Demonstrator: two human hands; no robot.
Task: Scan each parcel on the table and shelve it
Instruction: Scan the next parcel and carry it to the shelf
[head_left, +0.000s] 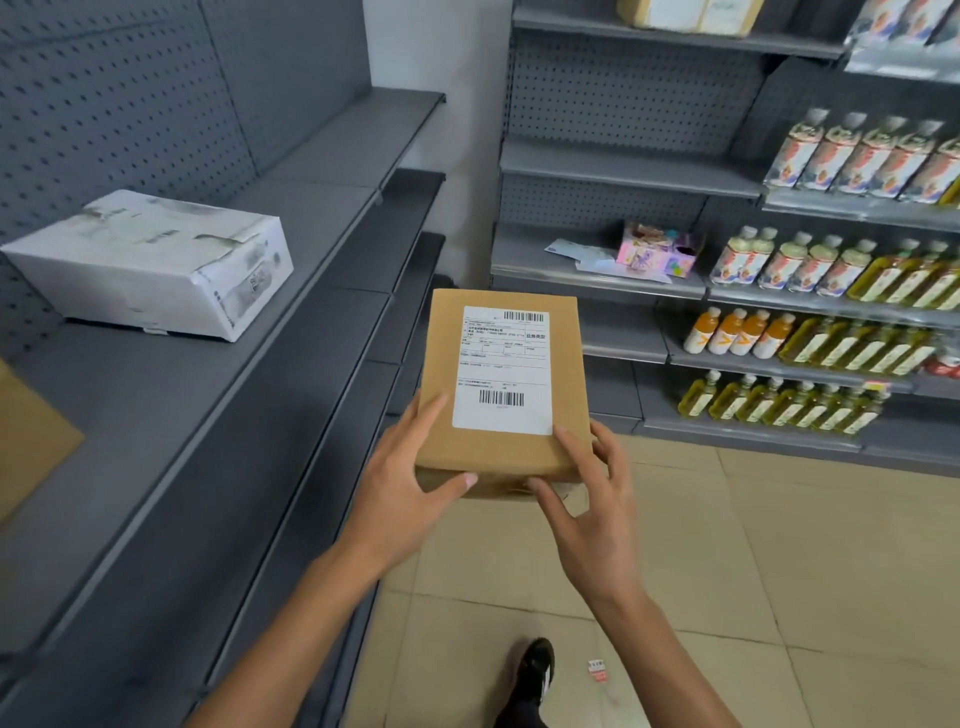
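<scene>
The person holds a brown parcel (498, 384) out in front, above the tiled floor (727, 571) and just right of the grey shelf (171, 457), its white label (503, 369) facing up. Both forearms reach forward. The left hand (410, 467) grips the near left corner, thumb along the front edge; the right hand (589, 499) clasps the near right corner. A white box (156, 265) lies on that shelf, further along it, well left of the parcel.

The brown parcel (504, 379) carries a white shipping label (503, 369) with two barcodes; its print is illegible.
</scene>
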